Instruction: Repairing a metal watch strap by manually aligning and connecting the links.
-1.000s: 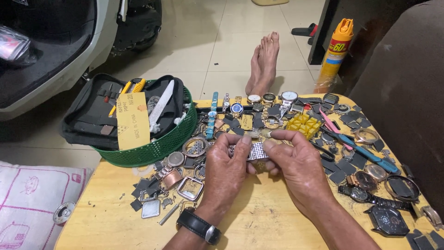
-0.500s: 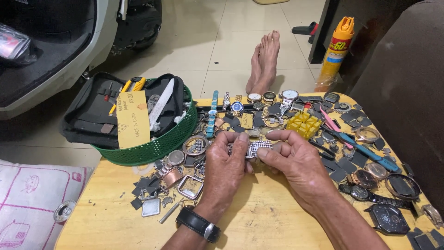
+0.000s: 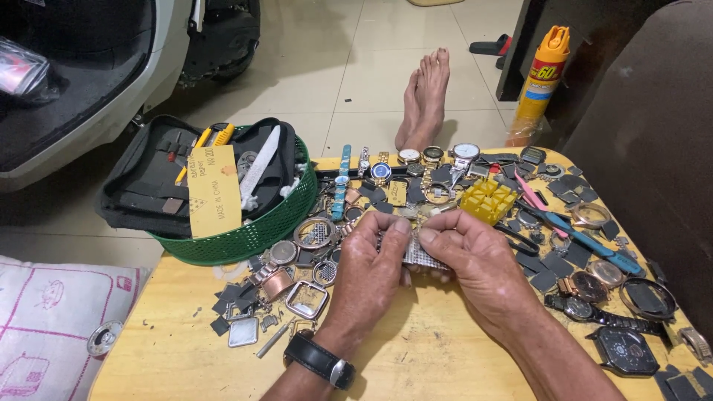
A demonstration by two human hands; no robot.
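Steel mesh watch bracelet (image 3: 417, 255) sits pinched between both my hands, low over the middle of the wooden table (image 3: 416, 364). Left hand (image 3: 371, 267) clamps its left end, thumb and forefinger closed tight on it. Right hand (image 3: 475, 263) grips the right end the same way, fingertips (image 3: 429, 236) curled onto the top edge.

Delta vs a second ago: small. Both hands have dropped slightly toward me and closed in, thumbs now nearly touching over the bracelet. A half second back more of the mesh showed between them; now only a short strip is visible under the fingers. Grip unchanged, nothing picked up or set down. Reads to me as fine work on one spot of the band, likely a link or clasp, though the exact point is hidden by my fingers.

Around: yellow plastic watch holder block (image 3: 487, 200) just beyond my right hand, loose watch cases (image 3: 307, 298) beside my left, green basket (image 3: 245, 234) with the black tool case (image 3: 148, 186) further left. Black wristwatch (image 3: 321, 360) on my left wrist.
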